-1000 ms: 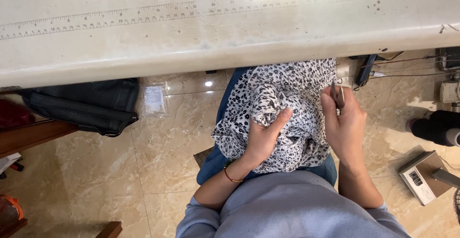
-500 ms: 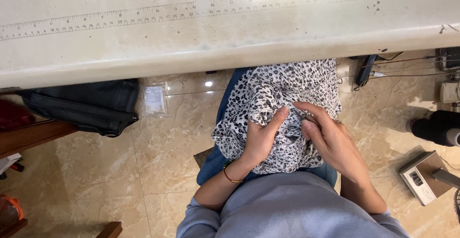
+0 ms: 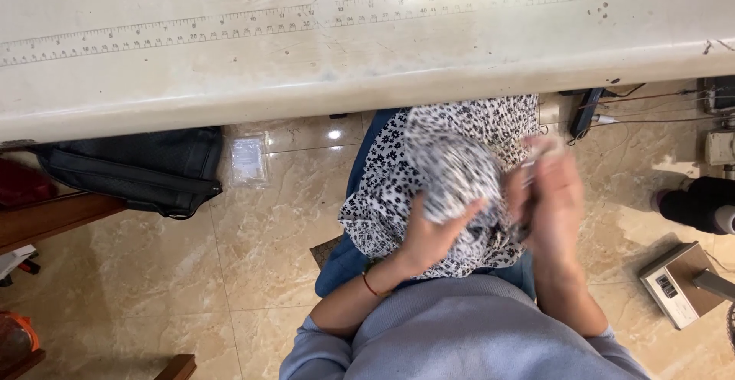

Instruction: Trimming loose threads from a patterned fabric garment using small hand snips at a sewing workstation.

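**Seated work below the table edge: printed cloth held in both hands**

1. Table: pale, smooth, worn top filling the upper part of the view, with ruled scales along its length. Its rounded front edge runs left to right just above the cloth and overhangs the lap.

2. Floor: glossy beige marble-look tiles, with open room to the left of the lap and narrower room to the right.

3. Black bag: soft, dull fabric, slumped on the floor under the table edge, well apart from the hands. A small clear packet lies just beside it.

4. Printed cloth: thin white fabric with small black flecks, bunched and draped over the lap between table edge and body, over blue trousers.

5. Left hand: grip closed on a gathered fold of the cloth from below; a thin orange band sits at the wrist.

6. Right hand: blurred, against the cloth's right side; cannot tell whether its grip is closed.

7. Small grey box device: hard-cased, angular, on the floor at right, clear of the arms.
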